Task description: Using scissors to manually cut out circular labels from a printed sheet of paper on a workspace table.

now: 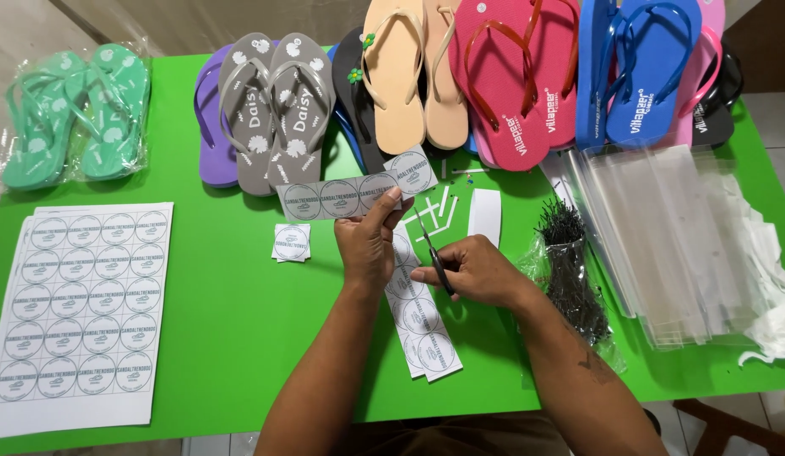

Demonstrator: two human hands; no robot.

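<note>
Nearest the lens: two bare forearms, rising from the bottom edge over a green table. Left hand pinched shut on a strip of round stickers, thumb and fingers clamping its lower edge, the strip lifted and tilted up to the right. Right hand curled around small scissors, blades pointing up toward the strip, just short of it. Under both hands, flat on the table, more cut strips. Just left of the hands, a single cut square sticker. Far left, a full sticker sheet. Right of the hands, a bag of black ties and a stack of clear plastic bags. Along the far edge, a row of flip-flops; at the top left, a bagged green pair.
</note>
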